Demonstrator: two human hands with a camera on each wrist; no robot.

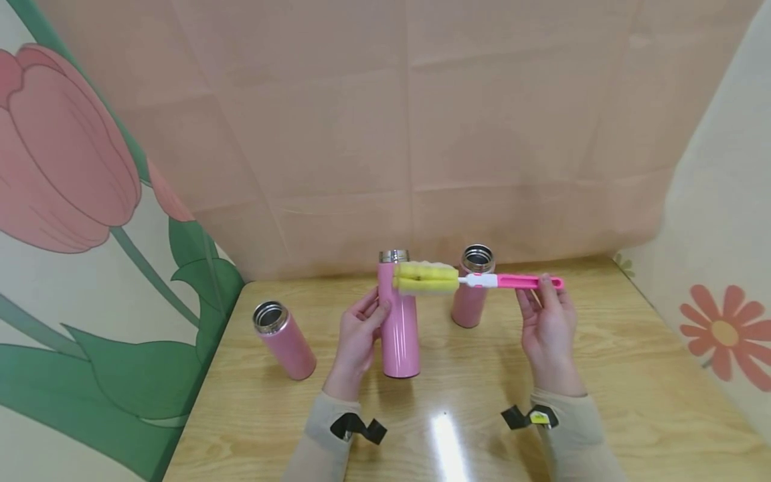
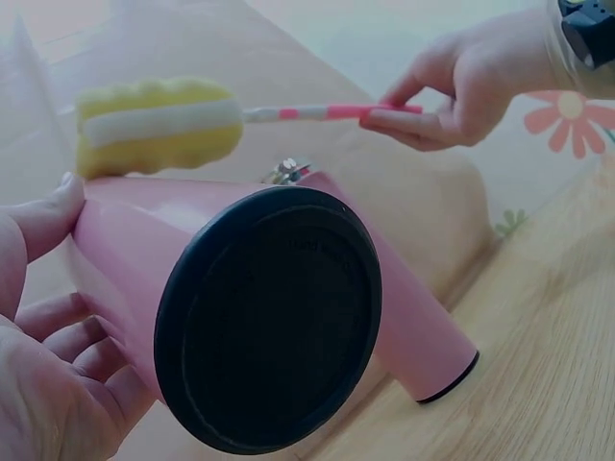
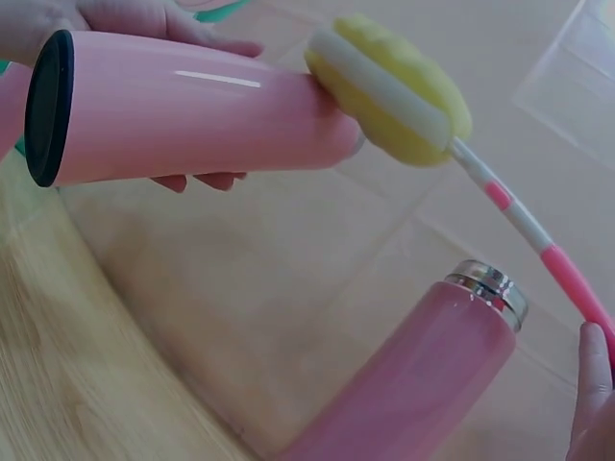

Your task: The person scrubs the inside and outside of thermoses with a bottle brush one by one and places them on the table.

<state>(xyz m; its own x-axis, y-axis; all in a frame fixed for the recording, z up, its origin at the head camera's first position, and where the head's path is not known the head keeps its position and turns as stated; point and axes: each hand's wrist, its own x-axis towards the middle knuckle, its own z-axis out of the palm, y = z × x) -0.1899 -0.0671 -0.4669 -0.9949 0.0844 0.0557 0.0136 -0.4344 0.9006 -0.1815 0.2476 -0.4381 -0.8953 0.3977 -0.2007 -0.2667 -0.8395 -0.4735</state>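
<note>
My left hand (image 1: 359, 333) grips a pink bottle (image 1: 400, 335) around its side and holds it up off the table, its dark base (image 2: 269, 322) facing the left wrist camera. In my right hand (image 1: 549, 328) is the pink handle (image 1: 524, 281) of a bottle brush, pinched between thumb and fingers. The brush's yellow and white sponge head (image 1: 426, 278) points left and overlaps the upper part of the held bottle in the head view. Whether sponge and bottle touch, I cannot tell.
A second pink bottle (image 1: 470, 304) stands uncapped on the table behind the brush. Another uncapped pink bottle (image 1: 295, 348) stands at the left. The wooden table (image 1: 632, 375) meets a cloth-covered wall (image 1: 337, 167) at the back; side walls carry painted flowers.
</note>
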